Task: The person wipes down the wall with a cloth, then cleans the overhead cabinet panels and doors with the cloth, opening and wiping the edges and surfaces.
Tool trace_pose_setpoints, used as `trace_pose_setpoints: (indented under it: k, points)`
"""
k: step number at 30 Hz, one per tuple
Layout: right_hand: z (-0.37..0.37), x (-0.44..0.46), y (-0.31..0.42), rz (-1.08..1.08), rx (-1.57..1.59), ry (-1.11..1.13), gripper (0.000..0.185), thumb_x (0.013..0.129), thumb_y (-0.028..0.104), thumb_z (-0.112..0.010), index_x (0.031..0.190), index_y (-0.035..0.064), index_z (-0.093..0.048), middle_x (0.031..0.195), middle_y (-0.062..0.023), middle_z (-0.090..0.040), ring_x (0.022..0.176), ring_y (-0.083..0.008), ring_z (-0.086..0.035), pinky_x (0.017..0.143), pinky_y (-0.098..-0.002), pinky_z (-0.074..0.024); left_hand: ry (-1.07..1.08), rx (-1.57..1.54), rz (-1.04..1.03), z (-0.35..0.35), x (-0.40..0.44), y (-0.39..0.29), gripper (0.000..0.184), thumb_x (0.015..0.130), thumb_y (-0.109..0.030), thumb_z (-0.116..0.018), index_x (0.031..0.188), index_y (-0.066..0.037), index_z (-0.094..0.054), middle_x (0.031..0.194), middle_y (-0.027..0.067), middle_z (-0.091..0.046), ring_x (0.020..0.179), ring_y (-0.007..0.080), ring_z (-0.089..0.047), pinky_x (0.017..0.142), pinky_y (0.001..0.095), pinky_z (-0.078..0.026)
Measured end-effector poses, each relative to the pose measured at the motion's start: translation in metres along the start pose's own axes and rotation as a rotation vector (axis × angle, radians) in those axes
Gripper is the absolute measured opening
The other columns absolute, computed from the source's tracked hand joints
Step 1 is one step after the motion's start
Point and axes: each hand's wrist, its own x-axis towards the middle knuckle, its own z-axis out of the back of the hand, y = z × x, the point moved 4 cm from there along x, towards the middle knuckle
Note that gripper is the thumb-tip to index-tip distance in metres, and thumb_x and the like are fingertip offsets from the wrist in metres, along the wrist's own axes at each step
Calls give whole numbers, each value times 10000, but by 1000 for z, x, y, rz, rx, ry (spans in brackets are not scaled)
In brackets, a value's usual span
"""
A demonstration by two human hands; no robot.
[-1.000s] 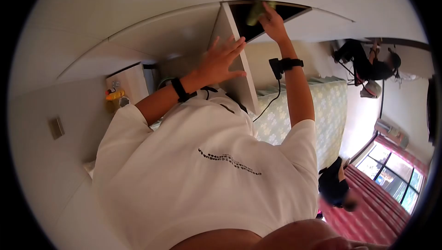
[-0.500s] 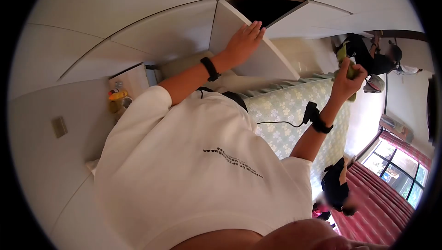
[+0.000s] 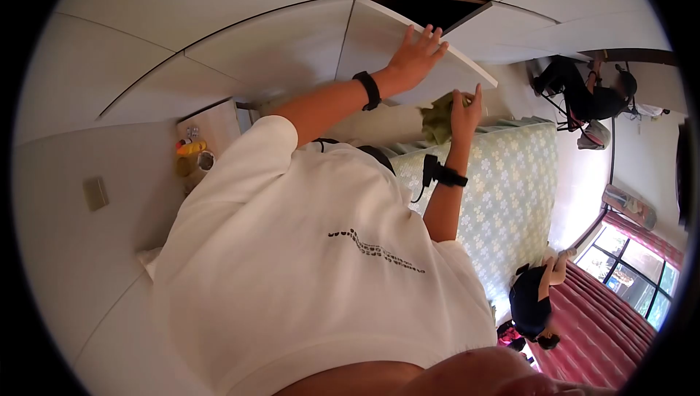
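My left hand rests on the upper edge of a white cabinet door, fingers spread and reaching over the edge. The door stands ajar, with a dark opening behind it. Just below the door's right corner, my right hand is closed on a crumpled green cloth, which hangs to the left of the fingers. The index finger points up, apart from the cloth. Black bands circle both wrists, and a black device with a cable sits by the right one.
More white cabinet panels run along the left. A bed with a flowered cover lies below my right arm. One person sits at the far right, another near the pink curtain. A bedside surface holds small items.
My right hand has come left with the green cloth, from beyond the bed to below the door. The door has swung somewhat toward its frame, my left hand still on its edge.
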Motion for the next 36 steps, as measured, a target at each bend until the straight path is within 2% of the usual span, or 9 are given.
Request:
trace_pose_setpoints:
  k: [3,7,16,24,28,29,31,33,36]
  points:
    - [-19,26,8,-3,66,77,794,871,240,-723,1493,-71,-341,1116,-138,-692,987,-308,-663,905,-380,-498,-20,63,-3,-13,7,-8,606,889,-96,-590,1467,-8,-433,1443,250,-427,1348,436,-409,1059,602,-355]
    - [-43,64,-12,250,-95,13,813,887,250,-698,1505,-76,-283,1090,-118,-722,1017,-328,-668,931,-390,-483,-62,176,-67,-12,18,-7,534,882,-135,-593,1366,77,-514,1351,226,-481,1252,412,-466,1050,524,-395]
    - [-75,140,-13,83,13,271,1025,818,285,-679,1572,-3,-47,945,-173,-734,946,-355,-700,875,-390,-520,83,440,-10,-29,58,7,532,877,-188,-603,1321,103,-565,1381,249,-459,1262,420,-459,1072,528,-376]
    - [-99,201,-10,124,-123,367,1065,800,333,-675,1584,43,-14,1116,-300,-676,1047,-468,-649,926,-433,-510,121,538,45,-36,81,24,626,855,-194,-612,1384,122,-503,1411,255,-454,1270,404,-463,1079,510,-376]
    - [-116,231,-18,118,-109,438,1077,798,342,-678,1587,57,-3,1148,-310,-663,1097,-469,-631,955,-425,-500,58,534,61,-40,82,34,650,833,-213,-632,1371,131,-504,1440,269,-435,1265,403,-461,1107,487,-356]
    - [-119,237,-18,125,-138,414,1018,813,312,-687,1581,47,-75,1058,-252,-699,1001,-376,-672,908,-388,-516,63,533,68,-42,81,36,650,833,-213,-632,1371,131,-504,1440,269,-435,1265,403,-461,1107,487,-356]
    - [-121,245,-17,144,-168,399,960,828,282,-697,1575,37,-146,968,-194,-736,905,-283,-713,862,-351,-532,85,486,63,-43,83,42,649,817,-203,-641,1362,123,-511,1454,288,-419,1292,427,-434,1136,504,-329]
    - [-122,251,-13,152,-301,458,1079,805,368,-671,1591,71,6,1162,-310,-660,1107,-470,-627,968,-423,-493,-13,272,89,-50,78,42,629,808,-181,-642,1350,116,-523,1458,294,-408,1327,438,-406,1148,515,-312]
    - [-117,233,-3,119,-201,448,1070,815,355,-663,1593,93,23,1140,-298,-674,1088,-475,-632,961,-442,-492,-99,-214,136,-42,51,53,534,802,-91,-622,1300,89,-560,1479,307,-360,1425,454,-313,1167,550,-275]
